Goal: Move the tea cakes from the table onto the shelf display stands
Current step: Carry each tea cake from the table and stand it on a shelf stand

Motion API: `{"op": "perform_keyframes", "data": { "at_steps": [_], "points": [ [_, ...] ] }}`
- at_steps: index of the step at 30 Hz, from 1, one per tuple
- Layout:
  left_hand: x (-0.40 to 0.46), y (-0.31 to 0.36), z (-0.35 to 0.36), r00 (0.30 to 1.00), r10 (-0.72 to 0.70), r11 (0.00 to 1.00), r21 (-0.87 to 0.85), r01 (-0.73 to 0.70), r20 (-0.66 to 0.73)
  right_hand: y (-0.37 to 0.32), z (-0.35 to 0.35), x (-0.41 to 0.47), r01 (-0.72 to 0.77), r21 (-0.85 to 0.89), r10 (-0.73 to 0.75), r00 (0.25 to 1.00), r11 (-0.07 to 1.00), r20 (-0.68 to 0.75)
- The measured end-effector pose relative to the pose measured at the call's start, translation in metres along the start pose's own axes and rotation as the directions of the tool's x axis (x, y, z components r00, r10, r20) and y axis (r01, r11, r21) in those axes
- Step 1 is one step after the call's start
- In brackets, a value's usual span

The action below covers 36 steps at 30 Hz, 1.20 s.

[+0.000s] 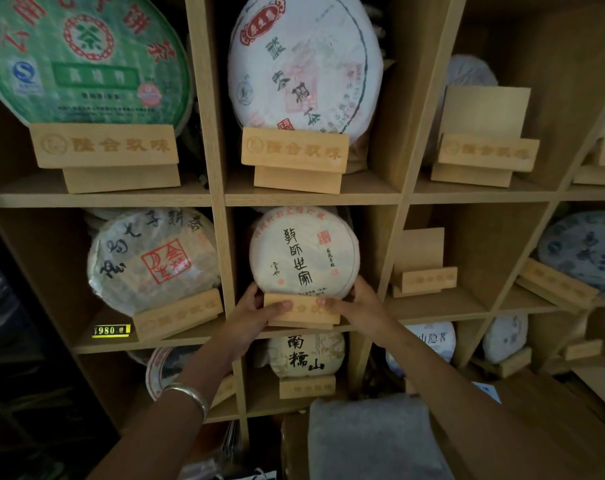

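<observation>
A round white-wrapped tea cake (302, 252) with black calligraphy stands upright on a wooden display stand (304, 310) in the middle cubby of the middle shelf row. My left hand (256, 317) grips the stand's left end, thumb across its front, fingers behind near the cake's lower edge. My right hand (354, 304) grips the stand's right end the same way. An empty stand (424, 268) sits in the cubby just to the right, and another empty stand (484, 140) is in the upper right cubby.
Other cubbies hold cakes on stands: a green one (82, 60), a white one (304, 64), a crinkled one (152, 261), and one below (306, 355). A yellow price tag (111, 330) sits on the shelf edge. A grey cloth-like thing (373, 441) lies below.
</observation>
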<state>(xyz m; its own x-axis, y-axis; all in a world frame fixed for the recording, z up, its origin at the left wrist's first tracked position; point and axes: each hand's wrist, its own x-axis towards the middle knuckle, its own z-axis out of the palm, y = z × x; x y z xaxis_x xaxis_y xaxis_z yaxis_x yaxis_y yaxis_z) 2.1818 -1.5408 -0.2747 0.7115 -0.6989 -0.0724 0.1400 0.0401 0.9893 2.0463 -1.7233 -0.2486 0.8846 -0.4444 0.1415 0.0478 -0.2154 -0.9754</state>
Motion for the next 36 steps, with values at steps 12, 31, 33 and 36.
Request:
{"op": "perform_keyframes", "data": {
  "at_steps": [12,31,33,36],
  "points": [
    [0.008,-0.004,0.006,0.991,0.029,0.991,0.136,-0.011,-0.128,0.010,0.001,0.009,-0.060,-0.019,0.059,0.998,0.998,-0.034],
    [-0.019,0.002,0.007,0.937,-0.224,0.817,0.472,0.331,-0.268,0.013,0.007,-0.025,-0.261,-0.262,0.180,0.938,0.929,-0.298],
    [-0.030,0.004,0.006,0.922,-0.342,0.757,0.527,0.386,-0.183,0.012,-0.001,-0.042,-0.260,-0.330,0.150,0.934,0.908,-0.323],
    [-0.038,0.007,0.014,0.905,-0.422,0.673,0.654,0.346,-0.045,0.008,-0.017,-0.070,-0.265,-0.420,0.106,0.925,0.868,-0.365]
  ]
}}
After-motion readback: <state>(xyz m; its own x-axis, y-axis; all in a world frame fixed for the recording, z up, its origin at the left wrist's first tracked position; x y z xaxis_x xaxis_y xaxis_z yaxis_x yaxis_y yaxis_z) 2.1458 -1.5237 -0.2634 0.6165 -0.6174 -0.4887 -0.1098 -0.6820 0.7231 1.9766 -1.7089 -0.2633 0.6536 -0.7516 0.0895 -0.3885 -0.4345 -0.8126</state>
